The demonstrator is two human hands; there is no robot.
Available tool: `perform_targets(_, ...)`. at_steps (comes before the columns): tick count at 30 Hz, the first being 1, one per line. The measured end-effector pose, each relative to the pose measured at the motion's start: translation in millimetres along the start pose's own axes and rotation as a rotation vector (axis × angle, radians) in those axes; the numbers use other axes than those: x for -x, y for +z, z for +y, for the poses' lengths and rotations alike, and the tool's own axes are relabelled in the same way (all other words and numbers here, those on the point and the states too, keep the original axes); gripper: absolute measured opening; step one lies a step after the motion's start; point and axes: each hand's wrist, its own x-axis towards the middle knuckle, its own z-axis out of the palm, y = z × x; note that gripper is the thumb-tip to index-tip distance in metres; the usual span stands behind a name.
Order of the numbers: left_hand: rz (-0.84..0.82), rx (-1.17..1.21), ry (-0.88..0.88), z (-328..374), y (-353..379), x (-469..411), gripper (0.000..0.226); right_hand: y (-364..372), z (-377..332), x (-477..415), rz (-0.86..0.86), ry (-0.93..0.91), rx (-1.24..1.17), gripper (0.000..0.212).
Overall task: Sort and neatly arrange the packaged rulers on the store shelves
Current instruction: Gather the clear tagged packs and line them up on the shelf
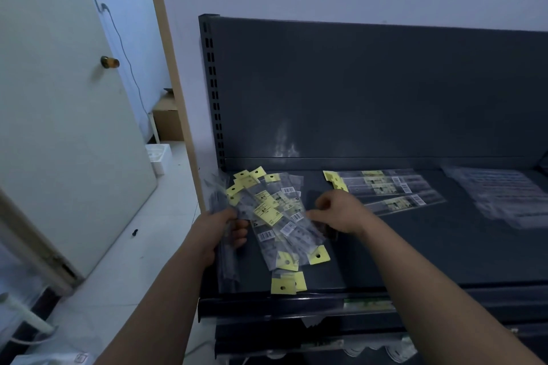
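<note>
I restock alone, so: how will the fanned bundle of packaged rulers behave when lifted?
Probably slippery: the ruler bundle has glossy sleeves splaying unevenly. Likely light, since the left hand grips many at once. Flat packs, so unlikely to roll.

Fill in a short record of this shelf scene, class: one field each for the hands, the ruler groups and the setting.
Left hand: grips the left side of the jumbled pile of packaged rulers
Right hand: pinches a packet at that pile's right edge
Neat row: rulers lying side by side, right of the pile
Clear packets: spread at the far right
Shelf: dark metal, holds all three groups
</note>
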Motion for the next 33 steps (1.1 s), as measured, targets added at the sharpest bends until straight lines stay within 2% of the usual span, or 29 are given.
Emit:
perform_targets(2, 0.009, 0.005, 0.002, -2.0, -0.7, 0.8, 0.013, 9.5, -15.3, 9.3, -0.046, -0.027, -0.077, 0.064)
perform_targets(4, 0.013, -0.001, 0.01, -3.8, 0.4, 3.0, 0.013, 22.8, -28.3, 15.6, -0.099, -0.021, 0.03, 0.068)
perform_targets(7, 0.005, -0.005, 0.022, -3.4, 3.0, 7.3, 0.015, 30.3, -31.9, 15.4, -0.068, 0.036, -0.123, 0.045)
perform_targets(10, -0.022, 0.025, 0.009, -3.9, 0.5, 6.9, 0.013, 26.3, -25.6, 11.7, -0.024, 0.097, -0.272, 0.038)
perform_targets(14, -0.049, 0.058, 0.006, -5.1, -0.9, 5.6, 0.013, 16.4, -12.2, 9.0, 0.13, 0.154, -0.407, 0.024)
perform_targets(18, -0.062, 0.049, 0.01, -4.9, 0.3, 4.8, 0.014, 5.0, 2.6, 6.1, 0.304, 0.178, -0.471, 0.017)
perform_targets(21, -0.037, 0.021, 0.023, -4.6, 0.1, 2.8, 0.009, 4.9, 10.2, 4.6, 0.32, 0.194, -0.471, 0.012)
perform_targets(24, -0.043, 0.029, 0.02, -4.4, 0.4, 3.2, 0.007, 9.8, 17.6, 5.1, 0.345, 0.199, -0.446, 0.018)
perform_targets(33, -0.041, -0.003, 0.038, -2.3, 1.9, 10.8, 0.008, 14.2, 25.4, 11.2, 0.421, 0.201, -0.448, 0.014)
